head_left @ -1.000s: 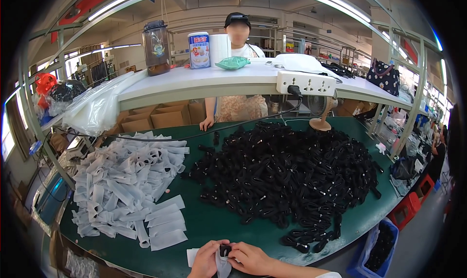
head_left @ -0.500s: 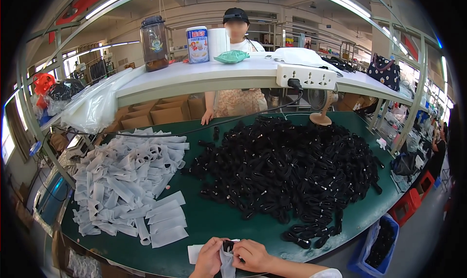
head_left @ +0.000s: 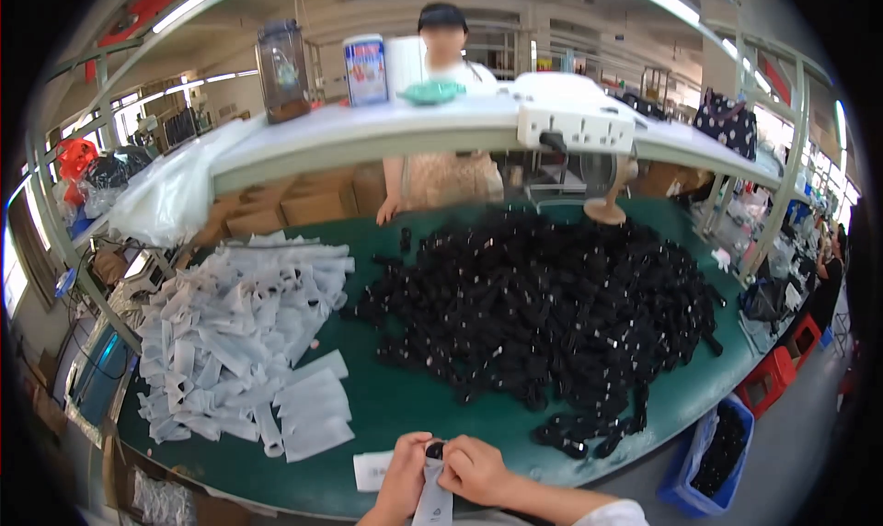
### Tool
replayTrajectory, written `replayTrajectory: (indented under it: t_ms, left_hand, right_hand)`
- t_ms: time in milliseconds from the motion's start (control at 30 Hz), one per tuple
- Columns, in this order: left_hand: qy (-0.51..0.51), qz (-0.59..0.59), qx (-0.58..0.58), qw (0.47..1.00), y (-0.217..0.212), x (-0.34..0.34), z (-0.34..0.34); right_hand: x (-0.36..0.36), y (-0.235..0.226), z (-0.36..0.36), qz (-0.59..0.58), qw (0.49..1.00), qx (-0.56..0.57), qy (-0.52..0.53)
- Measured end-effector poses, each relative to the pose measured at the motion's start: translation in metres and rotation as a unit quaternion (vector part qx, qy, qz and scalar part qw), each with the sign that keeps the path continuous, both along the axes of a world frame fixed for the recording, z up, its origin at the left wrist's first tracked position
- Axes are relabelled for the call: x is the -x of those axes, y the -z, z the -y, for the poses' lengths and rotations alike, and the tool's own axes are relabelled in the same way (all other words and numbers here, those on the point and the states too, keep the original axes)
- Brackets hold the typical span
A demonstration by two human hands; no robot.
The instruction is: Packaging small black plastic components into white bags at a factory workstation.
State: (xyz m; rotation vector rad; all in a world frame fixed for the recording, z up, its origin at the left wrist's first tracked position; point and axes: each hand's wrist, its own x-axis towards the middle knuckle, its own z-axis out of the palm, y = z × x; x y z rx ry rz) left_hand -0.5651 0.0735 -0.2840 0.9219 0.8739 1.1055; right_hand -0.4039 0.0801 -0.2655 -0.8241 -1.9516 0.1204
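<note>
L hand [head_left: 402,475]: grip closed on white pouch [head_left: 433,500], bottom ctr of frame. R hand [head_left: 476,471]: grip also closed on it, nr the mouth, black bundle [head_left: 435,451] showing at the opening. Flat white piece [head_left: 370,471] just left, on green counter [head_left: 395,388]. Heap of white pouches [head_left: 230,351] mid-left, heap of black bundles [head_left: 543,314] ctr-right. Blue bin [head_left: 678,475] lower R; co-worker [head_left: 448,75] upper ctr.

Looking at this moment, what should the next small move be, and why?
Probably push the black bundle deeper into the white sleeve with the right grip while the left grip steadies it: the bundle's dark end shows at the sleeve's upper opening, between both grips.
</note>
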Motion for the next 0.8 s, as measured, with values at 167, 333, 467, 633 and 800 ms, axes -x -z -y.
replayTrajectory:
  t_ms: [167,333,467,633,800]
  left_hand:
    - [0.051,-0.123,-0.121,0.984,0.012,-0.007,-0.015]
    - [0.067,0.032,-0.004,0.997,0.009,0.007,-0.003]
    - [0.078,0.084,0.021,0.993,0.004,0.006,-0.008]
    - [0.084,0.092,0.012,0.992,-0.005,-0.001,-0.008]
    - [0.057,0.066,-0.045,0.995,0.043,-0.002,-0.01]
  right_hand:
    - [-0.006,0.001,-0.011,-0.081,0.989,0.123,-0.004]
    - [-0.008,0.005,-0.004,-0.181,0.962,0.203,-0.035]
    - [-0.01,0.002,-0.005,-0.165,0.959,0.227,-0.036]
    - [-0.013,0.002,-0.011,-0.145,0.968,0.201,-0.027]
    - [-0.016,0.011,-0.014,-0.09,0.99,0.11,-0.002]
